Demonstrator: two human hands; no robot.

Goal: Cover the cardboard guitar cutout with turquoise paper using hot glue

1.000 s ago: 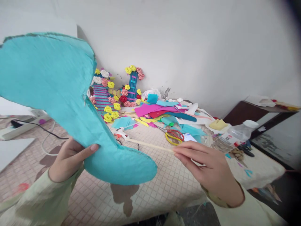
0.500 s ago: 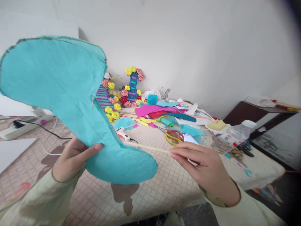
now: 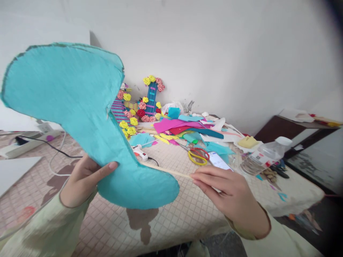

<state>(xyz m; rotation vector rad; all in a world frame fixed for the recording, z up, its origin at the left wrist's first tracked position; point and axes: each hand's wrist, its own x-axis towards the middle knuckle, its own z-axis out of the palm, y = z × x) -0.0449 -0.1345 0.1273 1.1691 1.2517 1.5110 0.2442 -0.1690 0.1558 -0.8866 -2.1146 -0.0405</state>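
Turquoise shape (image 3: 80, 92) in matt, wrinkled paper; wooden stick (image 3: 182, 174), smooth; plastic bottle (image 3: 268, 154), glossy.

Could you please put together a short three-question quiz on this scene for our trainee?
1. What does the right hand hold between thumb and fingers?
A. a phone
B. a thin pale stick
C. a glue gun

2. True or false: as the head camera sees it, the scissors lie to the left of the plastic bottle.

3. What colour is the large shape held in the left hand?

Key:
1. B
2. True
3. Turquoise
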